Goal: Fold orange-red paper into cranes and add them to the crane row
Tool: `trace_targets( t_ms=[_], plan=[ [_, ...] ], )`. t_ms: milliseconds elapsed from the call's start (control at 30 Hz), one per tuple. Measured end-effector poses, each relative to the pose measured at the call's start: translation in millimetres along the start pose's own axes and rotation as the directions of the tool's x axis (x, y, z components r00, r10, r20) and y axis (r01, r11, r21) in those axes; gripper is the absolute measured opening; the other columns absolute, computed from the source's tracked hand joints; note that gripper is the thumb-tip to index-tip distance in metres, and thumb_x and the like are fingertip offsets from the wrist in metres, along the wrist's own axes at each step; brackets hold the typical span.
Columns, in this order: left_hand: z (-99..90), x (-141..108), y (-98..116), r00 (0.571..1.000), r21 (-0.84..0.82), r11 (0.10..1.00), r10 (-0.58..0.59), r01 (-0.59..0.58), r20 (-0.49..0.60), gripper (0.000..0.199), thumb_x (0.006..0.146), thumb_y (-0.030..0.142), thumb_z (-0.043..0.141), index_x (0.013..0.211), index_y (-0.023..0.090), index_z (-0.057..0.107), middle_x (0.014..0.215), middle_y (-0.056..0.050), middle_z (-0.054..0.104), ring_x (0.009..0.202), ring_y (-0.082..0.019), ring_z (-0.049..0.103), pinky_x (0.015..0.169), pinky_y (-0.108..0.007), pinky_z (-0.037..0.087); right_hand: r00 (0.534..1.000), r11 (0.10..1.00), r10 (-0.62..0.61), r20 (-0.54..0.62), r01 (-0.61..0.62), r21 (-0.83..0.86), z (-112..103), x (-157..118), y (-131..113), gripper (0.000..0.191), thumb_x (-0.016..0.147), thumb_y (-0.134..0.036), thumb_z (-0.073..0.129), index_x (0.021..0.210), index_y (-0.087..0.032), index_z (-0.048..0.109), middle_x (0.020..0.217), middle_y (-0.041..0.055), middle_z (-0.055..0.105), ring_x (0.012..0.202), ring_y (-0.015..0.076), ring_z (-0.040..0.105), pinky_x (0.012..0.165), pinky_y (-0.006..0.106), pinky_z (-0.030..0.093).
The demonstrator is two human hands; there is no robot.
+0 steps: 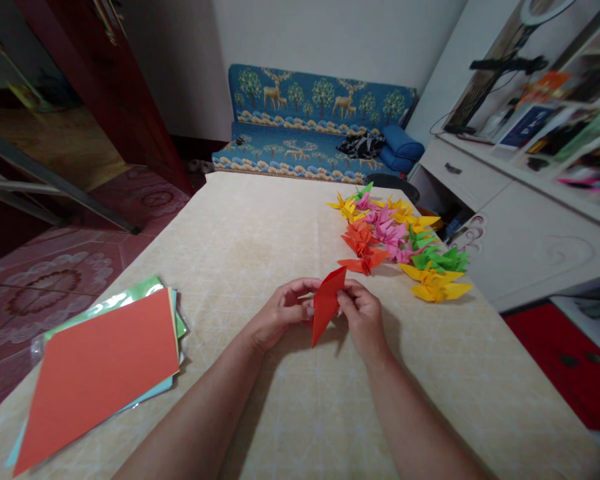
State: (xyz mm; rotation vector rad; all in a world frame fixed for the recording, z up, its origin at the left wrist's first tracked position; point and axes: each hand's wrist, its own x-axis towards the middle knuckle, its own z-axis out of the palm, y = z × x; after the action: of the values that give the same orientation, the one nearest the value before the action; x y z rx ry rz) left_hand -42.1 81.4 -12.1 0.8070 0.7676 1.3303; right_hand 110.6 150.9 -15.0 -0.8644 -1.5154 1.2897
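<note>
A folded piece of red-orange paper (327,303), long and pointed at both ends, is held tilted above the table between my two hands. My left hand (290,310) pinches its left side, thumb in front and fingers curled behind. On the right side, the thumb and fingers of my right hand (361,312) are closed on the same paper. The fingertips behind it are partly hidden. Just beyond my hands lie folded paper cranes in several colours: an orange crane (364,261), a pink crane (390,230), a green crane (440,259) and a yellow crane (436,285).
A stack of coloured paper with an orange sheet (105,373) on top lies at the table's left. The cloth-covered table (250,227) reaches toward a blue patterned sofa (325,110). A white cabinet (540,233) stands right; a metal frame (55,180) is at the left.
</note>
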Motion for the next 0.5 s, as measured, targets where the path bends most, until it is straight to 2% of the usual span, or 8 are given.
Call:
trace_targets(
  t_ms=[500],
  plan=[
    [2.2,0.3,2.1,0.996,-0.026,0.999,0.027,-0.025,0.088,0.049,0.069,0.014,0.072,0.116,0.018,0.060,0.120,-0.011,0.062,0.099,-0.023,0.062,0.083,-0.031,0.047,0.995,0.994,0.093,-0.033,-0.091,0.056,-0.3,-1.1,-1.3,0.014,0.076,-0.031,0.061,0.082,-0.019,0.060,0.061,-0.0033,0.055,0.046,0.0087,0.043,0.043,0.021,0.036]
  ],
)
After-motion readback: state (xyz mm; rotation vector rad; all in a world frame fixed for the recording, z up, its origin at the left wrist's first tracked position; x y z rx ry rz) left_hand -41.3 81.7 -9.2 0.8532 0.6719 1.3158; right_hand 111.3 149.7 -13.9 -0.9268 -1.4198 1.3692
